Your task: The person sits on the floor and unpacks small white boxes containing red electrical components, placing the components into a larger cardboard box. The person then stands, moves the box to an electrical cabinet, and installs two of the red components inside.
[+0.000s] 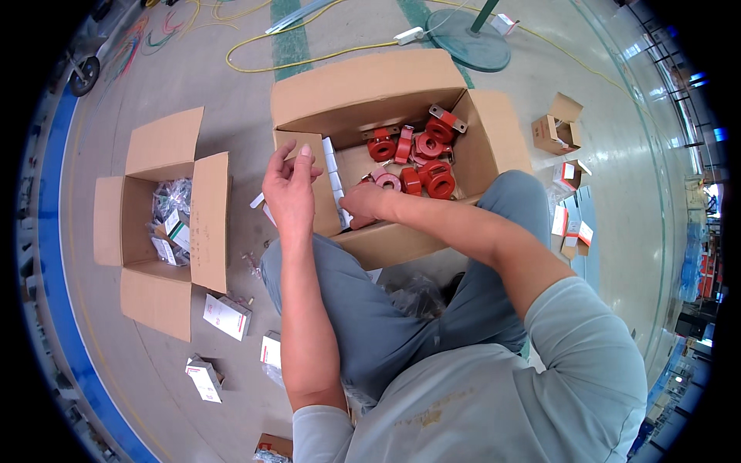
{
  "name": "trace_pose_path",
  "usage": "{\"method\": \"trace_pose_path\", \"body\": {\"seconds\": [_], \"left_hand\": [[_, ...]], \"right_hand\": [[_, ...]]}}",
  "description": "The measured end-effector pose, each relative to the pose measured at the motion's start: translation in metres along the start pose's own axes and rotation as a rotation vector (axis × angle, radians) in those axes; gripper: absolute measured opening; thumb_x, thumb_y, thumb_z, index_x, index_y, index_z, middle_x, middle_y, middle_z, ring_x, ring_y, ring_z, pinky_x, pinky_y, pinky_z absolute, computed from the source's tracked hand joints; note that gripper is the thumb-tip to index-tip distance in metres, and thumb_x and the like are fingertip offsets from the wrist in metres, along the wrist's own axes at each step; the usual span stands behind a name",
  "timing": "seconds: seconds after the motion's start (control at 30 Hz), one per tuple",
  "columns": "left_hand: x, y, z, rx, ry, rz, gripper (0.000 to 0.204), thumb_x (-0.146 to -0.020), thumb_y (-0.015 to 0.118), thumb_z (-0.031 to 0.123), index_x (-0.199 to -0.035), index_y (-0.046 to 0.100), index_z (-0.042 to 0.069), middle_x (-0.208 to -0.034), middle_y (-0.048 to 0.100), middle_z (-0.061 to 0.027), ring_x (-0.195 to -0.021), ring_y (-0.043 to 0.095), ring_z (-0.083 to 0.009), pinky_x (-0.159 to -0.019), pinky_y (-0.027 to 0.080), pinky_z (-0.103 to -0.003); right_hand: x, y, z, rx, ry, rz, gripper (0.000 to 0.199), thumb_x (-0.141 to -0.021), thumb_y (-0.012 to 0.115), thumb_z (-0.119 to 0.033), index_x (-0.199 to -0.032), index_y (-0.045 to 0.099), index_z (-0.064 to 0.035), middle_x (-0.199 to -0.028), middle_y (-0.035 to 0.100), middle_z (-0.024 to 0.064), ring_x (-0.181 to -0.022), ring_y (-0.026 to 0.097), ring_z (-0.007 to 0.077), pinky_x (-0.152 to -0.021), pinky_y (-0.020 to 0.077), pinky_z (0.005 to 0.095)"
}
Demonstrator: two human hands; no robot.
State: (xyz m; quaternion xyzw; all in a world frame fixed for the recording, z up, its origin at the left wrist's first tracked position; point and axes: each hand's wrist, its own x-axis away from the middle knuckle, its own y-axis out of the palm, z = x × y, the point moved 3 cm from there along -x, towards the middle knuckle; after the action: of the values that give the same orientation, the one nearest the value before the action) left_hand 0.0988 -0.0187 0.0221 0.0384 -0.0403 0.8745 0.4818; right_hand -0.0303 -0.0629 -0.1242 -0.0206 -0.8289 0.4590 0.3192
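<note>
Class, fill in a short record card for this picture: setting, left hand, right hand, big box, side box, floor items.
Setting: person seated on a grey floor
Left hand: raised at the front flap of the big box, small white piece by it
Right hand: reaching inside the big box
Big box: open cardboard, red ring-shaped parts, white packets
Side box: open, clear bagged items
Floor items: small white cartons, yellow cable

A worker wears a pale grey short-sleeved shirt [494, 393] and blue-grey trousers [370, 309]. Both forearms are bare. A faint yellowish mark shows on the shirt front.
</note>
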Motion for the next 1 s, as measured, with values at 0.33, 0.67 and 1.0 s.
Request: {"method": "trace_pose_path", "body": {"seconds": [0.33, 0.67, 1.0], "left_hand": [[-0.004, 0.0, -0.009, -0.022, -0.023, -0.047, 0.051, -0.098, 0.071, 0.027, -0.134, 0.058, -0.006, -0.095, 0.071, -0.0117, -0.08, 0.068, -0.0138, -0.075, 0.055, -0.028], [-0.005, 0.009, -0.012, -0.212, 0.031, -0.151, 0.063, -0.093, 0.076, 0.028, -0.144, 0.053, -0.001, -0.112, 0.071, -0.0134, -0.101, 0.068, -0.0207, -0.089, 0.055, -0.033], [0.052, 0.078, 0.018, -1.005, 0.678, -0.578, 0.138, -0.047, 0.098, 0.044, -0.161, 0.027, 0.013, -0.162, 0.031, -0.0185, -0.151, 0.028, -0.0388, -0.121, 0.026, -0.058]], "right_hand": [[-0.015, -0.003, -0.003, 0.074, -0.16, -0.062, 0.041, -0.07, 0.084, -0.024, -0.102, 0.074, -0.0015, -0.093, 0.075, 0.0163, -0.091, 0.072, 0.0366, -0.078, 0.0568, 0.0464], [0.085, -0.086, 0.047, -0.182, -0.172, 0.137, 0.069, -0.066, 0.078, -0.021, -0.128, 0.059, -0.0001, -0.096, 0.071, 0.0208, -0.094, 0.069, 0.0409, -0.083, 0.0549, 0.0472], [0.178, -0.15, 0.063, -1.165, 0.003, 0.39, 0.068, -0.085, 0.074, -0.016, -0.144, 0.043, -0.0006, -0.089, 0.071, 0.0118, -0.072, 0.067, 0.0146, -0.059, 0.0573, 0.0279]]}}
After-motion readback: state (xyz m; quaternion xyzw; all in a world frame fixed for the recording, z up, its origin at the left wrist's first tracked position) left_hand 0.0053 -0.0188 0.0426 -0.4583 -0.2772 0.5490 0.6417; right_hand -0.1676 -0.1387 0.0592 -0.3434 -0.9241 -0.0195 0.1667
